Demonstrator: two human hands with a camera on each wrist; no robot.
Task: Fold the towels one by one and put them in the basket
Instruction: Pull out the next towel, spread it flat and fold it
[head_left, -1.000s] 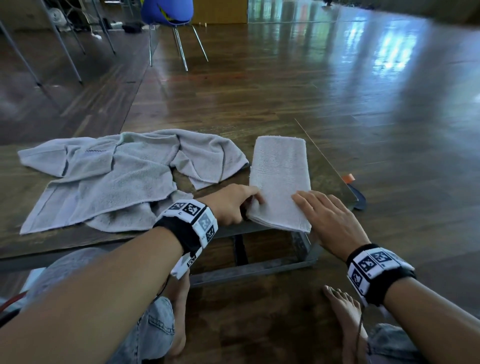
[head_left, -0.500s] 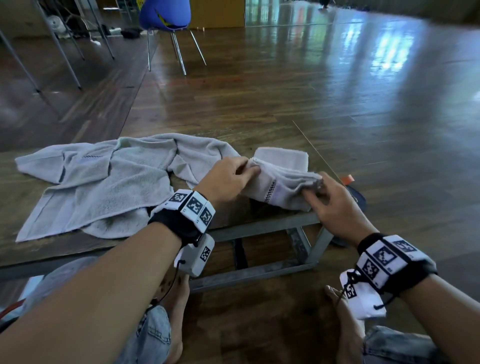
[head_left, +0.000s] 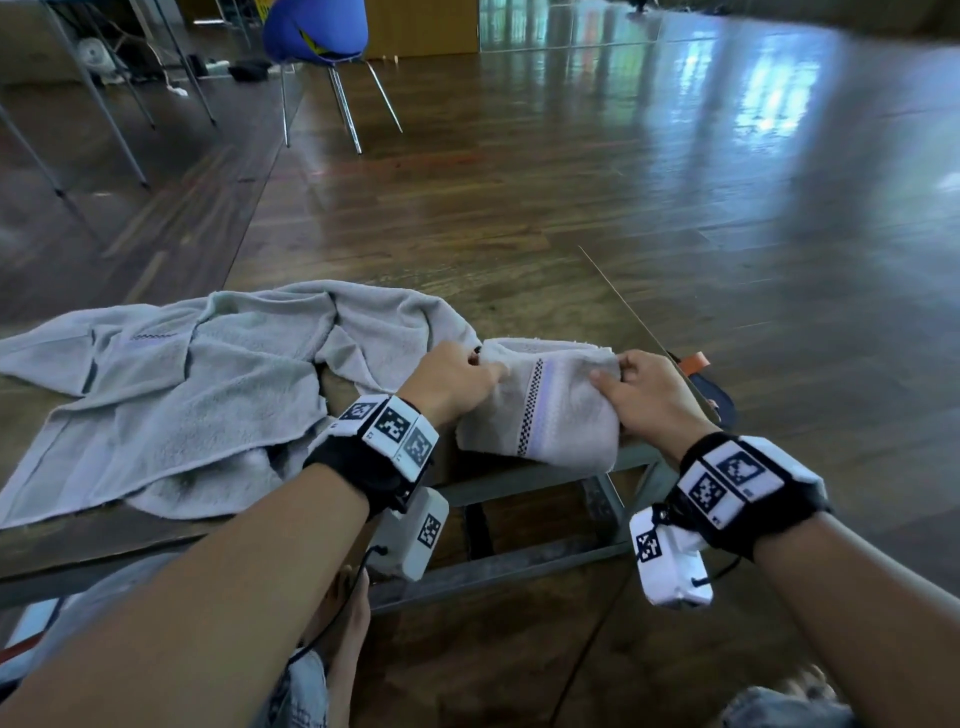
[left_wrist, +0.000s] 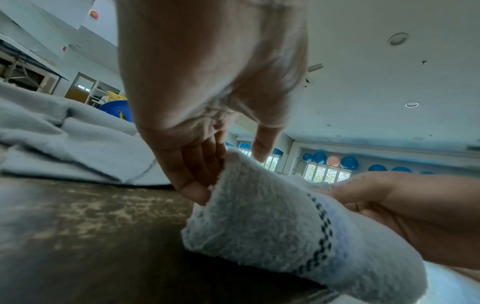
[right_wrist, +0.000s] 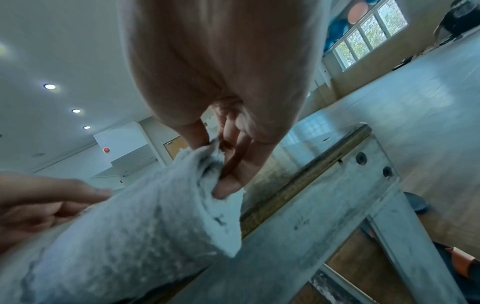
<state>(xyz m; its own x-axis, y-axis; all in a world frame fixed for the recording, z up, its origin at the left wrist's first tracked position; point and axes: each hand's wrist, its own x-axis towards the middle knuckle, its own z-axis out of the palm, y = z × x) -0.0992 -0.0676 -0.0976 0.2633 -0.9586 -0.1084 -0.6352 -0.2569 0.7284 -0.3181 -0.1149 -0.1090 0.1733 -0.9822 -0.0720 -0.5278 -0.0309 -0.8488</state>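
Note:
A small grey folded towel (head_left: 545, 410) with a checkered and lilac band lies at the right end of the low table (head_left: 498, 306), hanging slightly over its near edge. My left hand (head_left: 483, 371) pinches the towel's left side, thumb on top and fingers under the fold (left_wrist: 197, 185). My right hand (head_left: 610, 376) pinches the right side the same way (right_wrist: 223, 170). The towel (left_wrist: 272, 226) is doubled over between both hands. A crumpled pile of unfolded grey towels (head_left: 171, 395) covers the table's left half. No basket is in view.
The table has a grey metal frame (right_wrist: 337, 205) and stands on a wooden floor. A dark and orange object (head_left: 714, 397) lies on the floor by the table's right corner. A blue chair (head_left: 314, 26) stands far behind. My bare feet are under the table.
Both hands took hold of the long folded towel's near end, lifted it and carried it away from me, doubling the towel over. The banded side now faces up.

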